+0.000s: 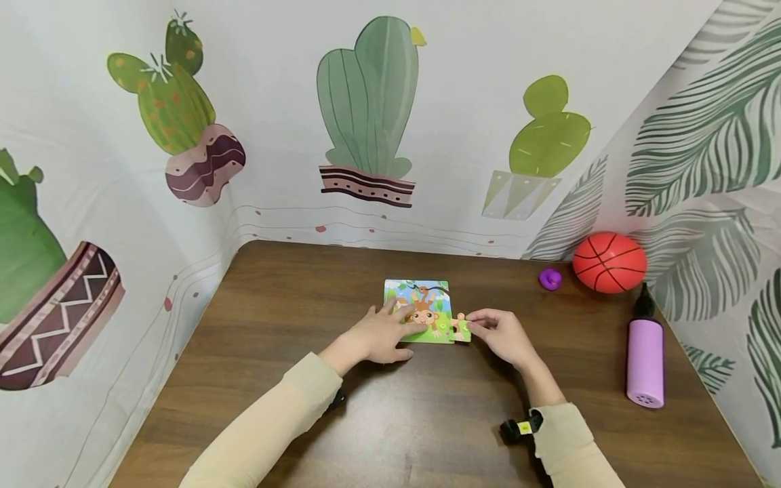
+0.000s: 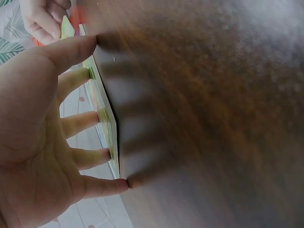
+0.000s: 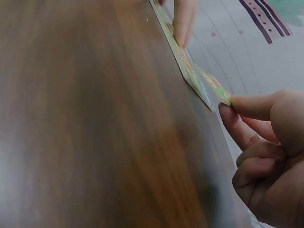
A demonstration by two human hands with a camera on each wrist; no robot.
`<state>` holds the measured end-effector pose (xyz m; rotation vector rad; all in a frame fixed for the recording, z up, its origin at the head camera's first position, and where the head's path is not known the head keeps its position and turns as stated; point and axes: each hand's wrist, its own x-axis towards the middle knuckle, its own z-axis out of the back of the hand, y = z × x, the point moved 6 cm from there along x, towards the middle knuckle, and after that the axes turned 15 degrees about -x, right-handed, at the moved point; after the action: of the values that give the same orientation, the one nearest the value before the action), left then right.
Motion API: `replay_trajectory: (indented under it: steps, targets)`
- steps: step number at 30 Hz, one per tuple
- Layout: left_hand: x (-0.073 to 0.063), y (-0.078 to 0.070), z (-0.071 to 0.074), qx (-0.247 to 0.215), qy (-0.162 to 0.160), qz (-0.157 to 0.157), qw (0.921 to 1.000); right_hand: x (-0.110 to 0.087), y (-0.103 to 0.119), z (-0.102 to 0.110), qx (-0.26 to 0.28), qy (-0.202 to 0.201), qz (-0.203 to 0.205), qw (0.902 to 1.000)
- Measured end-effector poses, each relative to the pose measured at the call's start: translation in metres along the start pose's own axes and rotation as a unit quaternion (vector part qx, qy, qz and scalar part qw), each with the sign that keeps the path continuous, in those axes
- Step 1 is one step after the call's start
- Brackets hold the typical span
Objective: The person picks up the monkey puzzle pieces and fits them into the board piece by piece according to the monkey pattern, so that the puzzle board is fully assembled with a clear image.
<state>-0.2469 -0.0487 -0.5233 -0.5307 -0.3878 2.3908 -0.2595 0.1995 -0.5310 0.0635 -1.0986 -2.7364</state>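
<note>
A square monkey jigsaw puzzle (image 1: 436,298) lies flat on the wooden table. My left hand (image 1: 383,333) spreads over its left side, fingers straight, with the middle fingertips on the puzzle and the thumb and little finger at the tabletop, as the left wrist view shows. At the puzzle's lower right edge, my right hand (image 1: 503,333) pinches a green puzzle piece (image 1: 462,330) between thumb and index finger. In the right wrist view the piece (image 3: 219,90) is tilted and raised above the board's corner, its inner end overlapping the puzzle.
A red basketball-patterned ball (image 1: 610,262) and a small purple toy (image 1: 550,278) sit at the back right. A pink pump with a black nozzle (image 1: 645,362) stands near the table's right edge. Patterned cloth (image 1: 451,224) hangs behind the table (image 1: 293,285).
</note>
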Motion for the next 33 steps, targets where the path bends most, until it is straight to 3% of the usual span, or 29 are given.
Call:
replay_trajectory:
  steps: [5,14,26,33]
  targets:
    - [0.0,0.0,0.0,-0.007,0.0,0.002,1.0,0.011,0.013,-0.012,-0.011,0.006,0.008,0.9999]
    - [0.001,0.0,-0.002,-0.004,-0.004,-0.006,1.0,0.022,0.024,-0.028,-0.062,0.026,-0.015,0.9977]
    - [0.0,-0.006,-0.003,0.006,-0.005,-0.013,0.9999,0.022,0.032,-0.029,-0.145,-0.011,-0.043,0.9885]
    - [0.001,-0.007,-0.004,0.007,-0.005,-0.011,0.9999,0.02,0.032,-0.031,-0.153,-0.009,-0.055,0.9867]
